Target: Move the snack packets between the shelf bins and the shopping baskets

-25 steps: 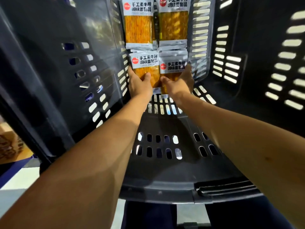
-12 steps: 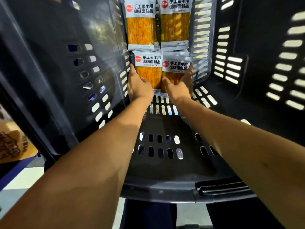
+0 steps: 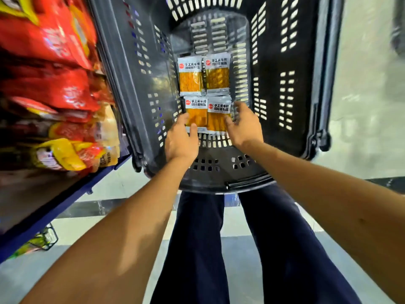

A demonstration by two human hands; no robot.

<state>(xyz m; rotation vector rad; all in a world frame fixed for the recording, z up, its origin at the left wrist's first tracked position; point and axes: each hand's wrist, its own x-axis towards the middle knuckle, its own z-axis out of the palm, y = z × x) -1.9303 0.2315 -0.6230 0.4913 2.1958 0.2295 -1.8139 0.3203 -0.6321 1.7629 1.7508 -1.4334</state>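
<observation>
Four snack packets (image 3: 190, 81) — silver tops, orange windows

Dark grey slotted plastic shopping basket (image 3: 274, 62) is open on top, so entry from above is free. Four orange foil snack packets w/ white labels (image 3: 190, 80) fill mid-floor, 2x2. Bare floor lies beyond them & toward the near end. Basket's L wall sits just beside the packets. Red & yellow snack bags (image 3: 50, 88) on a blue-edged shelf (image 3: 54, 212) crowd the basket's L side.
</observation>
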